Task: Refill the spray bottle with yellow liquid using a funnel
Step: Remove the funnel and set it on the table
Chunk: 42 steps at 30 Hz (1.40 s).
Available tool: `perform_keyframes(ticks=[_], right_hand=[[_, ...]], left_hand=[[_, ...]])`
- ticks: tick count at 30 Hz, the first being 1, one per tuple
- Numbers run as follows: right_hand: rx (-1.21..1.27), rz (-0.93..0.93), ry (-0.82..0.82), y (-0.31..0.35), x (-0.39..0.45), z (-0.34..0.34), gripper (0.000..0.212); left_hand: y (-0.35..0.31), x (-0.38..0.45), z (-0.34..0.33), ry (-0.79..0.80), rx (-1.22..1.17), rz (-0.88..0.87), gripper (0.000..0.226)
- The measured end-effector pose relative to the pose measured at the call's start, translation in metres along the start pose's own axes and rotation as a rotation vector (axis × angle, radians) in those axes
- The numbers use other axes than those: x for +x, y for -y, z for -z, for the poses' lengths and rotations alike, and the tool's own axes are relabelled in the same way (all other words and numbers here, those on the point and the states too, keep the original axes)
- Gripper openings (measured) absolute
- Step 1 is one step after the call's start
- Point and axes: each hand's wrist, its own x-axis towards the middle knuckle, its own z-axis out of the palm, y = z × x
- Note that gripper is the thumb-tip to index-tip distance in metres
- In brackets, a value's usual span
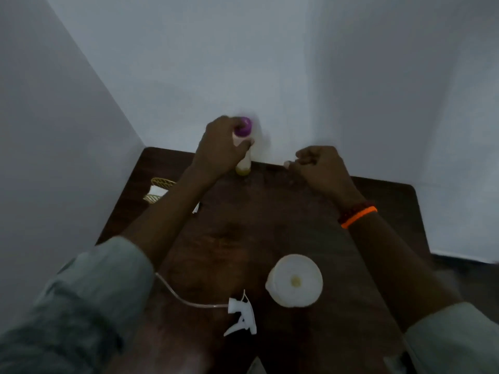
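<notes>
Two hands sit at the far edge of the dark wooden table [283, 225], up around twelve o'clock from you. Your left hand [218, 149] is curled round the upper part of a purple-capped bottle [243, 147] standing upright against the wall, a little yellow liquid [242, 171] showing at its base. Your right hand [321, 168], at about one o'clock, is closed in a loose fist with the knuckles up; something pale shows at the fingertips, too blurred to name, so whether it pinches anything you cannot tell. An orange wristband [359, 216] rings that wrist. Near you, at six o'clock, a white funnel [294, 280] stands with a yellow spot at its centre. Just beside it at seven o'clock lies the white spray trigger head [241, 317] on its side, dip tube [183, 298] trailing toward your left sleeve [89, 292]. A yellow wire holder [159, 190] sits at ten o'clock.
</notes>
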Motion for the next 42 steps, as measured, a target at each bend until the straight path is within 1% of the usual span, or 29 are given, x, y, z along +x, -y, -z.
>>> perform_keyframes(ticks=[2,5,6,8,10,12,15,20,23,27,32,35,42], right_hand=[[-0.012,-0.011,0.033,-0.014,-0.039,0.016,0.034],[0.005,-0.064,0.095,-0.031,-0.100,0.029,0.021],[0.016,-0.080,0.120,-0.034,-0.119,0.030,0.020],[0.039,-0.133,0.159,-0.040,-0.152,0.031,0.017],[0.074,-0.183,0.193,-0.047,-0.174,0.029,0.013],[0.111,-0.209,0.197,-0.050,-0.187,0.025,0.014],[0.144,-0.220,0.184,-0.052,-0.198,0.020,0.015],[0.137,-0.219,0.170,-0.052,-0.206,0.017,0.017],[0.132,-0.212,0.162,-0.052,-0.209,0.020,0.018],[0.167,-0.240,0.182,-0.051,-0.211,0.025,0.018],[0.153,-0.224,0.158,-0.050,-0.213,0.023,0.017],[0.190,-0.239,0.166,-0.048,-0.214,0.024,0.015],[0.203,-0.226,0.155,-0.044,-0.215,0.026,0.013]], left_hand=[[-0.023,-0.051,0.008,0.082,-0.109,0.070,0.024],[-0.046,-0.133,0.008,0.322,-0.260,0.249,0.011],[-0.052,-0.156,0.007,0.386,-0.316,0.321,0.011],[-0.062,-0.189,0.004,0.448,-0.432,0.444,0.013],[-0.070,-0.207,-0.001,0.476,-0.497,0.525,0.016],[-0.075,-0.215,-0.008,0.515,-0.506,0.568,0.019],[-0.080,-0.218,-0.016,0.519,-0.531,0.576,0.020],[-0.081,-0.220,-0.017,0.469,-0.457,0.449,0.010],[-0.082,-0.218,-0.016,0.470,-0.497,0.424,0.010],[-0.087,-0.217,-0.013,0.455,-0.597,0.455,0.015],[-0.088,-0.219,-0.015,0.424,-0.605,0.459,0.015],[-0.089,-0.221,-0.014,0.425,-0.651,0.501,0.014],[-0.090,-0.219,-0.005,0.469,-0.703,0.505,0.016]])
